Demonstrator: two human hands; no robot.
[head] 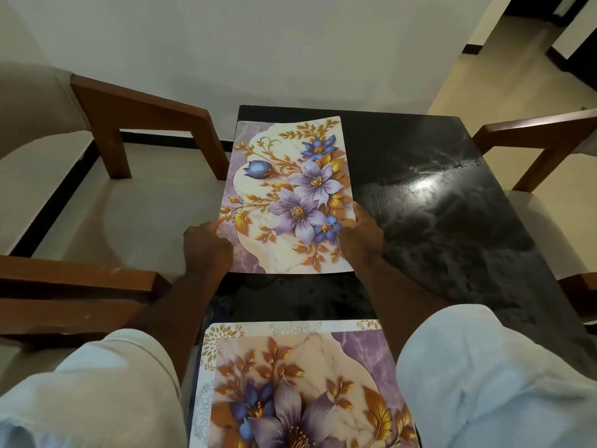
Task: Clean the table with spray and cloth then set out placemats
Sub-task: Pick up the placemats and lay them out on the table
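Nearest me, a purple-and-gold floral placemat (pixel 300 376) lies on the glossy black table (pixel 436 227). My left hand (pixel 206 244) and right hand (pixel 360 236) each clasp a side of a second placemat (pixel 290 189).

A cushioned wooden chair (pixel 151 121) stands left, another chair (pixel 536 137) right, a white wall (pixel 290 43) behind.

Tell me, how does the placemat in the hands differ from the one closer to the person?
The far placemat is gripped by the left hand and right hand at its sides; the near placemat lies untouched. The far placemat's purple band runs down its left side, while the near placemat's purple patch sits at its upper right. Both show the same purple-and-gold flowers.
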